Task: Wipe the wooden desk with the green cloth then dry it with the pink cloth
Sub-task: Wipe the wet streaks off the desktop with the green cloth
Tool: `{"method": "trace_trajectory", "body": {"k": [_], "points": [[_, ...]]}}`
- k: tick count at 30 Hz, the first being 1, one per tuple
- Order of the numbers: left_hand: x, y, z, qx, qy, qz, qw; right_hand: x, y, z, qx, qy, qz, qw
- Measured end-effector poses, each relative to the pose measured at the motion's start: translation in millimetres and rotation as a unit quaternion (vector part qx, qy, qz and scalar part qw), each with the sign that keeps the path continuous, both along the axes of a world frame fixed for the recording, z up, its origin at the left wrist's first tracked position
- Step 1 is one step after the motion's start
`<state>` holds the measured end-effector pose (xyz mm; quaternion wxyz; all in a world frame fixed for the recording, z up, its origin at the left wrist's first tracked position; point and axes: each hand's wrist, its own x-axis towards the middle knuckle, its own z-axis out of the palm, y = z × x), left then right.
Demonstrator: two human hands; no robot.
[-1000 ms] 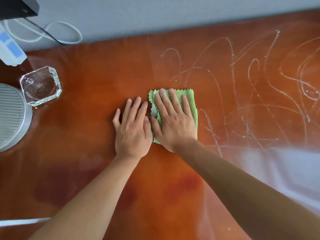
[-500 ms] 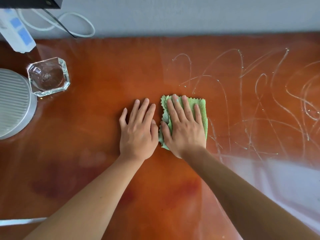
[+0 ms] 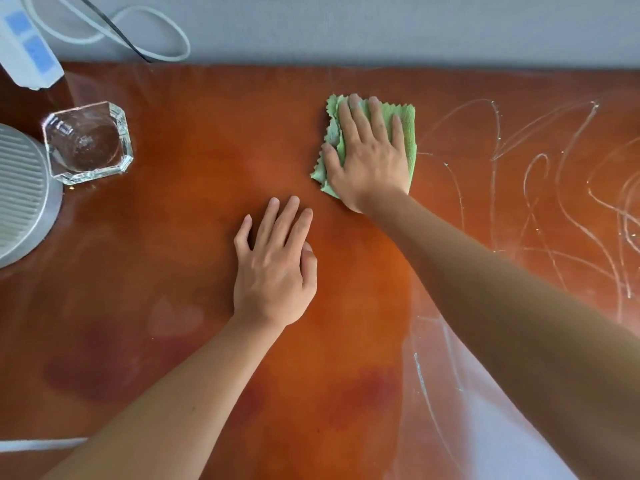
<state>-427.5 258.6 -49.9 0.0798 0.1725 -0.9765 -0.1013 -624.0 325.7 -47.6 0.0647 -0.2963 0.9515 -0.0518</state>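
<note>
1. Nearest, both bare forearms reach in from the 6 o'clock edge over the glossy orange-brown table point(image 3: 180, 216).
2. The left hand point(image 3: 273, 268) lies flat on the bare wood near the centre, fingers straight and close together, holding nothing.
3. Farther out, at about 1 o'clock from the left hand, the right hand point(image 3: 369, 157) presses palm-down with spread straight fingers on the folded green cloth point(image 3: 408, 133), whose zigzag edges show around the hand.
4. At 3 o'clock from the cloth, thin looping wet streaks point(image 3: 540, 188) cover the wood.
5. Toward 9 o'clock stands a clear glass dish point(image 3: 88, 142), touching a round grey ribbed object point(image 3: 20, 192) at the left edge.
6. Farthest, at 11 o'clock, a white power strip point(image 3: 26, 43) and a looped white cable point(image 3: 152, 32) lie by the grey wall.
</note>
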Motion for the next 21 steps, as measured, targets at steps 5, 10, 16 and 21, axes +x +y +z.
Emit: {"method": "trace_trajectory", "body": {"k": [5, 10, 16, 21], "points": [[0, 1, 1, -0.002, -0.014, 0.001, 1.0, 37, 20, -1, -0.009, 0.004, 0.005, 1.0], [0, 1, 4, -0.004, -0.016, 0.004, 1.0, 57, 32, -1, -0.002, 0.003, 0.01, 1.0], [0, -1, 2, -0.004, -0.02, -0.001, 1.0, 43, 24, -3, -0.002, 0.003, 0.011, 1.0], [-1, -2, -1, 0.01, -0.01, -0.008, 1.0, -6, 1, -1, -0.003, -0.005, -0.008, 1.0]]}}
